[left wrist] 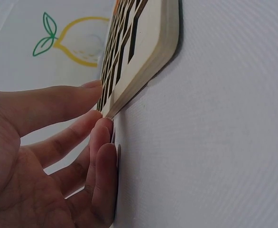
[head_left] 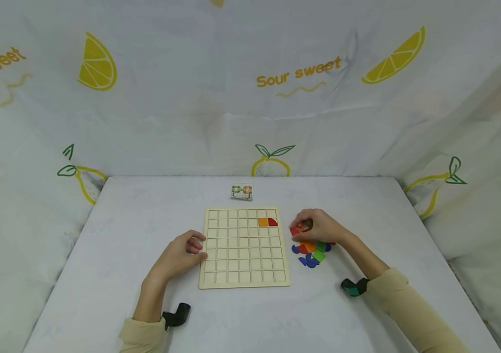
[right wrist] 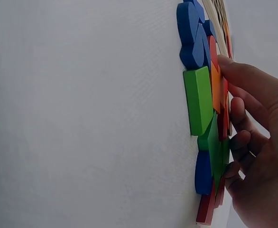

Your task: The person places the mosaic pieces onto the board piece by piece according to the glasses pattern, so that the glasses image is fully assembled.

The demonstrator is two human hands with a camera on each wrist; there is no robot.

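Note:
A pale wooden grid board [head_left: 244, 255] lies flat on the table. My left hand [head_left: 182, 255] grips its left edge, thumb on the rim and fingers curled against the side, as the left wrist view also shows. One orange square [head_left: 263, 222] and one red quarter-round piece [head_left: 273, 222] sit in adjoining cells at the upper right. To the right of the board my right hand [head_left: 319, 227] reaches over a pile of coloured pieces, thumb and forefinger around a red piece [head_left: 295, 231]. In the right wrist view a green block [right wrist: 199, 100] and blue rounded pieces [right wrist: 189, 33] lie beside the fingers.
Behind the board lies a small card [head_left: 242, 191] with a coloured pattern. More blue pieces [head_left: 309, 261] spread toward the near side of the pile. A white cloth [head_left: 179, 98] printed with lemons hangs behind the white table [head_left: 144, 206].

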